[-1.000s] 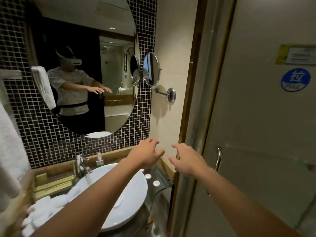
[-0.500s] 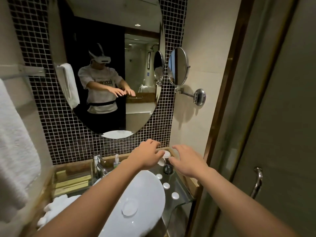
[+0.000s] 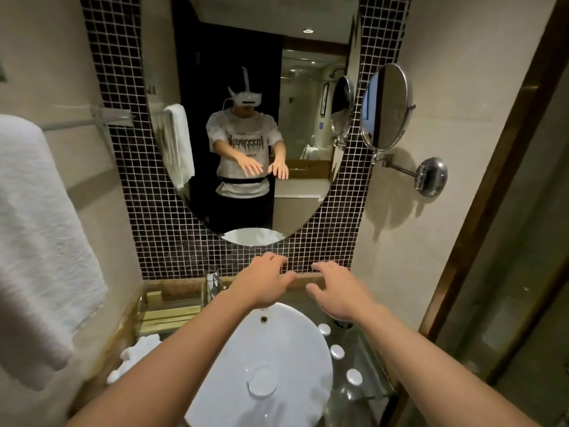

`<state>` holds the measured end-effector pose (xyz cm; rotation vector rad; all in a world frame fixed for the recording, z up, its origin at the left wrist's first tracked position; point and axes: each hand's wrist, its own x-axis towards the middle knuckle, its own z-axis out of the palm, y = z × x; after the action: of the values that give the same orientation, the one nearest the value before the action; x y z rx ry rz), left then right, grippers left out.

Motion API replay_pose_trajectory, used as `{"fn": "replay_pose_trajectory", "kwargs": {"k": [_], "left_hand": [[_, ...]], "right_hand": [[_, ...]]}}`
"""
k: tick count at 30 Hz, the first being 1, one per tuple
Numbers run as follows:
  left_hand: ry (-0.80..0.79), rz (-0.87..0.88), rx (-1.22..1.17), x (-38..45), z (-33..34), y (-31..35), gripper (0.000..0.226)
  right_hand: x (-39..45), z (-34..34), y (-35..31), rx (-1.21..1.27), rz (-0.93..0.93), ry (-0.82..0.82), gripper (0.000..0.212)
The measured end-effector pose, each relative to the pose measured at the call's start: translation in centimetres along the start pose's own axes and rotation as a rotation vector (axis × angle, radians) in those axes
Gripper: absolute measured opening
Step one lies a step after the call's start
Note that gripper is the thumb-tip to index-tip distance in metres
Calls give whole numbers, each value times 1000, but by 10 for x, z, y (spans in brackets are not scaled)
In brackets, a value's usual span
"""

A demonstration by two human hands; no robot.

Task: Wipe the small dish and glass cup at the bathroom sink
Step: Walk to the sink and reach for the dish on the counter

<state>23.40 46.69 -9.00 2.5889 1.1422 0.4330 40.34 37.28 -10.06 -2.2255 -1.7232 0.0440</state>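
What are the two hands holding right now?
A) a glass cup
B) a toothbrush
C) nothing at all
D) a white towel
C: the left hand and right hand hover with fingers spread above the back of the white sink basin, gripping nothing, and the white towel hangs untouched on the left wall.

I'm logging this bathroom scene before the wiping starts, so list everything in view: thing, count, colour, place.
Basin: one, white, bottom centre.
Faucet: one, chrome, behind the basin.
Round caps: three, white, glass counter right of the basin.
Crumpled cloth: one, white, left of the basin.
Hanging towel: one, white, left wall.
Oval mirror: one, on dark mosaic tiles.
Swivel mirror: one, chrome, right wall.
Left hand: open, above the basin.
Right hand: open, beside it.
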Motion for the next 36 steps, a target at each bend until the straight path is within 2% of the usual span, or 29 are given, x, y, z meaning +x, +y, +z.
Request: {"fn": "replay_pose_trajectory", "kwargs": {"k": [9,14,22,28,32,36], "left_hand": [[-51,-35,-39,51,20,-59,59],[-102,-57,-54,80,33,-84,59],[-141,-128,-47,125,64,-117,61],[-202,-204,-92,145,104,-137,50],[-298,-238,-93,151,135,-155,56],[-373,-236,-110,153,172,-175,52]], "right_hand": [[62,43,-15,-15,-8,-64,60],[91,60,-5,7,-23,-150,48],[147,109,22,29,-69,-241,46],[187,160,38,19,-132,-346,49],[199,196,44,9,-132,-451,49],[197,236,49,30,-86,-500,47]]}}
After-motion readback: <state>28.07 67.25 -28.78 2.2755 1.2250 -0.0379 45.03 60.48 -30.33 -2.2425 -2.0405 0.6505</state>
